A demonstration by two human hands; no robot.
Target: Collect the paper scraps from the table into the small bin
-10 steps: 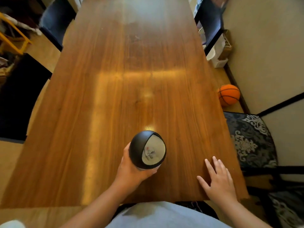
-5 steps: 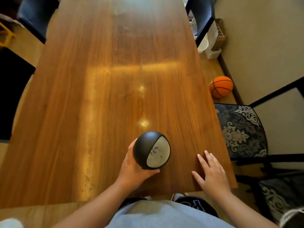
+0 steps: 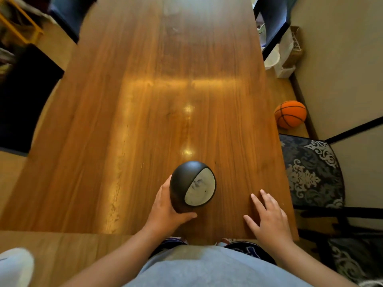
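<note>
A small round bin (image 3: 186, 179) with a black dome and a grey swing lid stands near the front edge of the long wooden table (image 3: 165, 90). My left hand (image 3: 167, 208) is wrapped around its lower body from the left. Flat on the tabletop to the right of the bin lies my right hand (image 3: 267, 218), fingers spread and holding nothing. No loose paper scraps show on the table. The inside of the bin is hidden by its lid.
An orange basketball (image 3: 290, 113) lies on the floor right of the table, by the wall. A patterned chair seat (image 3: 310, 170) stands close to the table's right front corner. Dark chairs stand at the far left and far right.
Both hands and the bin keep their places on the table. Only the head camera has shifted, so the whole scene sits slightly differently in the frame.
</note>
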